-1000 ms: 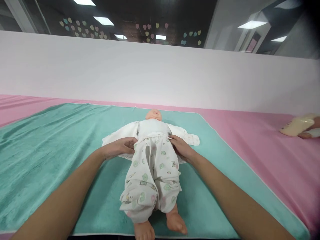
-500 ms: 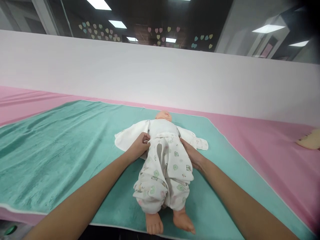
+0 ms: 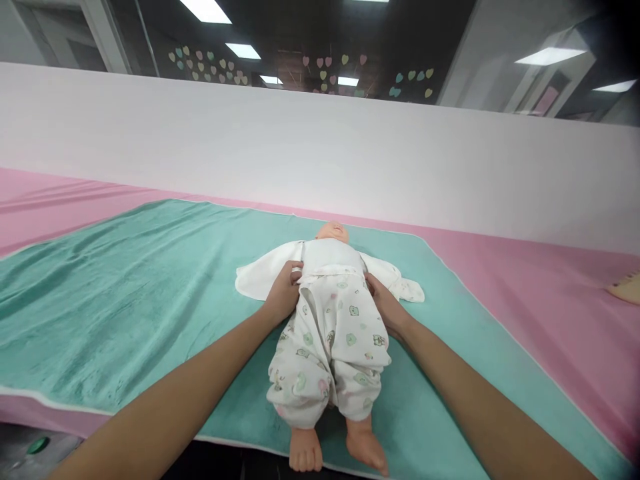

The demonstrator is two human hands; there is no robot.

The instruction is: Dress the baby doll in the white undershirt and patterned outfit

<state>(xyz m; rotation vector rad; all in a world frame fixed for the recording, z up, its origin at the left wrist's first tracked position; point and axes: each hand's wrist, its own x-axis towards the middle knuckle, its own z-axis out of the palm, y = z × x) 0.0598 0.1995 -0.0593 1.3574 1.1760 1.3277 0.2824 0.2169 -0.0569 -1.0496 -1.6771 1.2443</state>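
A baby doll [image 3: 334,231] lies on its back with its bare feet toward me. It wears a white top [image 3: 330,253] and white printed pants [image 3: 333,320] with green animal patterns. My left hand [image 3: 287,287] is closed at the left side of the pants' waistband, fingers curled against the cloth. At the right side of the waist, my right hand [image 3: 385,300] grips the waistband, its fingertips partly hidden behind the doll's hip. The top's sleeves spread out to both sides.
Beneath the doll is a teal blanket [image 3: 165,287] with a white edge, on a pink cover [image 3: 525,280]. A white wall [image 3: 320,153] stands behind, with dark glass above. A beige object [image 3: 627,288] sits at the far right edge.
My left hand has shifted slightly up along the waist, and the left side of the pants looks smoother. My right hand stays at the waist. The view has moved slightly.
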